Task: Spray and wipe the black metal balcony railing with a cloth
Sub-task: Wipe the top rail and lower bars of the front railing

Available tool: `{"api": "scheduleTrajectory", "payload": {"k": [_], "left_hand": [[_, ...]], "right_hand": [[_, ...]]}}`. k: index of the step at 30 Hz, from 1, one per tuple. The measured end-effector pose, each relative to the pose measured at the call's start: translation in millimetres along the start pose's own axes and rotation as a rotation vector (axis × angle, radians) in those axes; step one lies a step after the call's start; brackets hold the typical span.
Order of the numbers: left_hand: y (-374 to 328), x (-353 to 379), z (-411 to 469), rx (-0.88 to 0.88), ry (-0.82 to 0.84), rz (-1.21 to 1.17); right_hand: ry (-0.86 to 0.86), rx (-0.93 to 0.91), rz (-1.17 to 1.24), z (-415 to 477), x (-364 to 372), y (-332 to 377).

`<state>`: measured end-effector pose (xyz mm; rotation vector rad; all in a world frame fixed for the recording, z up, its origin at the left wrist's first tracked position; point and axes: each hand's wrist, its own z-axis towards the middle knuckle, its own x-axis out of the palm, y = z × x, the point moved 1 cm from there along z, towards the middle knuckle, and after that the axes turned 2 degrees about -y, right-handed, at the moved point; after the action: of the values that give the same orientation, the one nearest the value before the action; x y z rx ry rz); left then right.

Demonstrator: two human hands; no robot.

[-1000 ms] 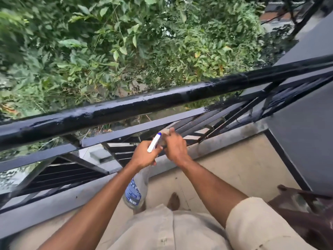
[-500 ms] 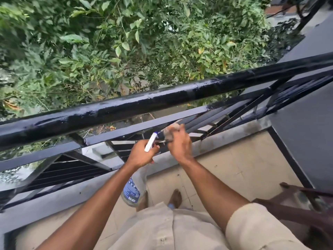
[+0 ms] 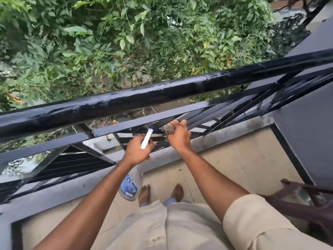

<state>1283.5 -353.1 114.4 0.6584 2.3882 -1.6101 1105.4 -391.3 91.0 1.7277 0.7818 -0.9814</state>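
Note:
The black metal balcony railing point(image 3: 162, 94) runs across the view, its round top rail wet and glossy. Below it lies a flat cross bar point(image 3: 126, 126) with slanted bars beneath. My left hand point(image 3: 137, 150) grips the neck of a clear spray bottle point(image 3: 130, 184) with a blue label; its white nozzle point(image 3: 146, 138) points up toward the cross bar. My right hand point(image 3: 179, 136) holds a small greyish cloth point(image 3: 168, 129) bunched against the bars just under the cross bar, right of the nozzle. Most of the cloth is hidden by my fingers.
A grey concrete ledge point(image 3: 225, 134) runs under the railing, with tiled floor point(image 3: 234, 168) and my bare feet point(image 3: 162, 193) behind it. A dark brown chair point(image 3: 306, 204) stands at the right. A grey wall point(image 3: 306, 134) closes the right side. Green foliage point(image 3: 126, 42) lies beyond the railing.
Both hands have moved up and slightly right toward the flat cross bar, the cloth hand sliding along the bars. The view has tilted down, showing my feet.

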Motion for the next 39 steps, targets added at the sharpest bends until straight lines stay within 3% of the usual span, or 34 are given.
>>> {"api": "scheduleTrajectory", "payload": {"k": [7,9,15,22,27,34,39], "left_hand": [[10.4,-16.4,-11.8,-0.003,-0.043,-0.012],[13.1,-18.7,-12.3,-0.003,-0.040,0.000],[11.9,-19.8,-13.0,-0.010,-0.022,0.015],[8.0,-17.3,-5.8,0.006,-0.038,0.016],[7.5,-13.0,-5.4,0.006,-0.016,0.001],[4.1,-11.9,-7.8,0.035,-0.032,0.009],[1.6,-7.2,-9.9,0.040,0.011,0.004]], "right_hand": [[0.170,0.225,0.658,-7.0,46.3,19.2],[0.192,0.269,0.747,-8.0,51.0,18.8],[0.092,0.141,0.271,1.1,35.5,9.8],[0.169,0.241,0.640,-16.6,51.6,15.7],[0.085,0.220,0.303,-10.6,35.5,7.0],[0.122,0.166,0.437,-27.4,41.7,18.0],[0.103,0.059,0.013,-15.5,26.5,5.2]]}}
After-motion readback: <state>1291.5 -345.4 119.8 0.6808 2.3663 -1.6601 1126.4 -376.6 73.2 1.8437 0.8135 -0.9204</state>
